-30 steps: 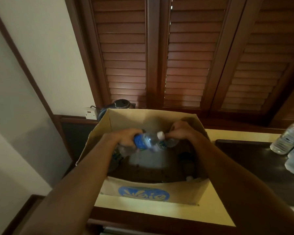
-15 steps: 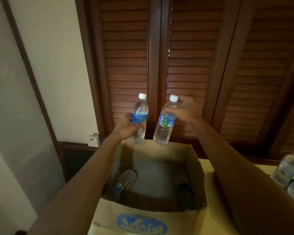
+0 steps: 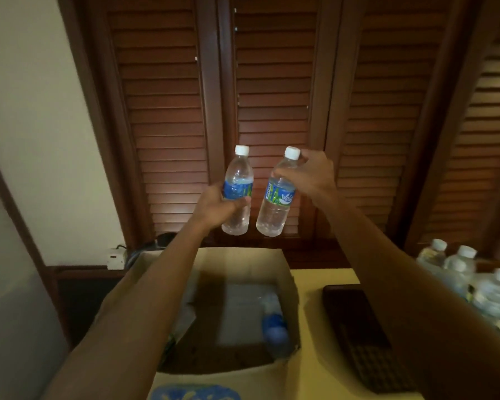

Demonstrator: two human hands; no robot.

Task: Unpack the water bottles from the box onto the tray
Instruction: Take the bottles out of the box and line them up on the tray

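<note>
- The left hand [image 3: 214, 206] is wrapped around the lower half of a clear water bottle [image 3: 238, 192], thumb across its blue label; the bottle stands nearly upright in the air, white cap on top.
- The right hand [image 3: 309, 177] pinches a second water bottle [image 3: 276, 197] by its shoulder and neck, fingertips beside the white cap; this bottle hangs tilted, its base swung toward 7 o'clock.
- The two bottles are just beside each other without touching, both held above the open cardboard box [image 3: 289, 275].
- Inside the box, a lying bottle with a blue label [image 3: 274, 330] rests against the wall at 3 o'clock; another, blurred and half hidden by the left forearm, lies at 9 o'clock.
- At 3 o'clock from the box, a dark tray [image 3: 355, 333] sits on the pale yellow counter [image 3: 312, 287].
- At the tray's 2 o'clock end, a cluster of standing bottles [image 3: 462, 272] shows, blurred.
- Dark louvered wooden doors [image 3: 168, 111] fill the background.
</note>
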